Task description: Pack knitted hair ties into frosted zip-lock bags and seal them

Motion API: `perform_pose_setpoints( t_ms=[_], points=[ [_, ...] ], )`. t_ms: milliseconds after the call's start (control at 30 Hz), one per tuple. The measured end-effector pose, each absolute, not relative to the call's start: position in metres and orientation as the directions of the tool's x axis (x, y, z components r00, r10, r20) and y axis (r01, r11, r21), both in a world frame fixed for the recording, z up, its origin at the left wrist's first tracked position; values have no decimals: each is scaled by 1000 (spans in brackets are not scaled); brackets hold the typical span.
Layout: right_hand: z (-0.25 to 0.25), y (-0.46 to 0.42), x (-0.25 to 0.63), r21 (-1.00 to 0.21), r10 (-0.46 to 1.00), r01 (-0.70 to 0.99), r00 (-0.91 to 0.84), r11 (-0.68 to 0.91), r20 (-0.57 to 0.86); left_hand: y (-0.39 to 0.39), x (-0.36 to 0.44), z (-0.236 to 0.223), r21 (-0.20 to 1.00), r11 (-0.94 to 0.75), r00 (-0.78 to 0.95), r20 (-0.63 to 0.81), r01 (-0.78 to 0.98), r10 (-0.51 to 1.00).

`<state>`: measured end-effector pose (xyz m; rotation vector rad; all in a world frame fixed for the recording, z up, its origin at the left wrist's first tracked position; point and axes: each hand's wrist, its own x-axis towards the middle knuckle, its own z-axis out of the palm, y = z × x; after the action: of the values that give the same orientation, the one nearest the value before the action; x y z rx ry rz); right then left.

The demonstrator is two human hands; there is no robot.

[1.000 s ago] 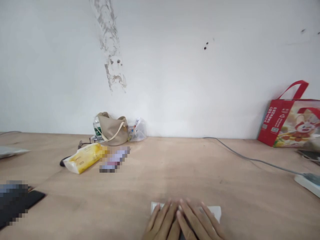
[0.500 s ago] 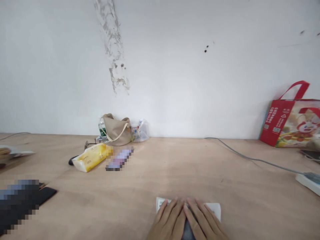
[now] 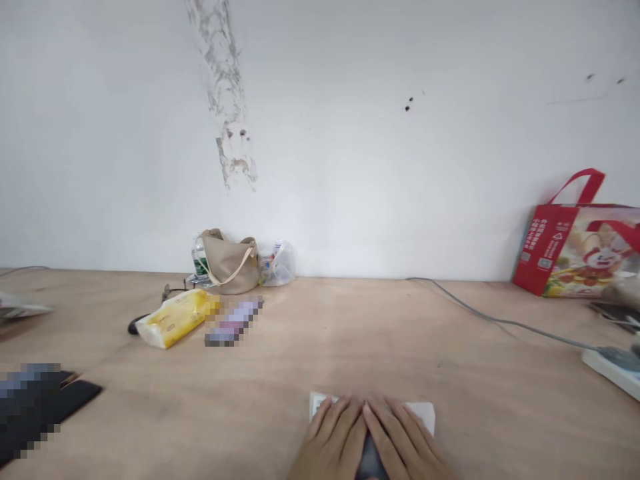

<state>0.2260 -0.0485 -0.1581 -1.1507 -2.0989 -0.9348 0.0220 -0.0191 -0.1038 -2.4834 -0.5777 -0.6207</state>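
My left hand (image 3: 332, 440) and my right hand (image 3: 409, 443) lie flat side by side at the bottom of the view. Their fingers are stretched out and meet at the tips in the middle. Both palms press down on a dark grey item (image 3: 371, 459) that shows only as a narrow wedge between the hands, so its kind cannot be told. White paper or a flat white packet (image 3: 428, 415) sticks out under the fingers at both sides, with small dark print at its left corner.
On the wooden table (image 3: 310, 347), to the left, are a yellow tissue pack (image 3: 181, 319), a blurred-out phone (image 3: 235, 323), a beige handbag (image 3: 233, 267) and dark flat items (image 3: 75, 403). To the right are a red shopping bag (image 3: 565, 250), a grey cable (image 3: 475, 312) and a white power strip (image 3: 613, 375).
The whole view has shifted slightly, so table things sit a little further left. A hand at the far left edge has gone out of view. Both my hands stay flat on the items.
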Motion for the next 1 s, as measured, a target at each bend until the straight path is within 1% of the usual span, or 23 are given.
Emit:
perform_pose_setpoints(
  t_ms=[67,133,200,267,333,467,533,633,733,833,900,933,1000],
  points=[
    [-156,-40,232,365,491,838,-537,406,686,-14,25,-97,-338,-803,827,471,491,307],
    [-150,-32,237,411,485,803,-591,433,645,-8,28,-91,-273,-825,839,395,496,374],
    [-144,-25,238,414,480,790,-607,453,633,-3,31,-87,-187,-834,834,321,520,448],
    [-140,-21,236,369,504,809,-577,457,642,1,34,-82,-98,-826,813,270,556,515],
    [-136,-19,231,302,558,830,-544,469,626,3,35,-78,-20,-814,791,248,581,559],
    [-124,-16,225,113,731,864,-479,491,485,10,39,-69,80,-791,761,232,606,606],
    [-115,-15,226,4,796,878,-436,478,419,13,41,-64,102,-779,753,208,619,625],
    [-108,-13,233,-117,826,864,-417,490,380,17,43,-59,119,-767,748,172,631,641],
    [-116,-13,242,-164,822,864,-371,476,432,19,41,-59,141,-774,754,176,618,633],
    [-132,-16,254,-215,817,905,-203,367,540,23,32,-63,149,-784,754,214,603,621],
    [-140,-19,264,-296,824,906,-91,301,559,26,25,-67,124,-784,745,250,608,618],
    [-141,-21,268,-347,840,897,-47,274,541,27,22,-68,98,-782,737,277,616,616],
    [-138,-24,276,-461,893,858,7,225,450,26,19,-69,24,-777,722,354,628,595]
  ],
)
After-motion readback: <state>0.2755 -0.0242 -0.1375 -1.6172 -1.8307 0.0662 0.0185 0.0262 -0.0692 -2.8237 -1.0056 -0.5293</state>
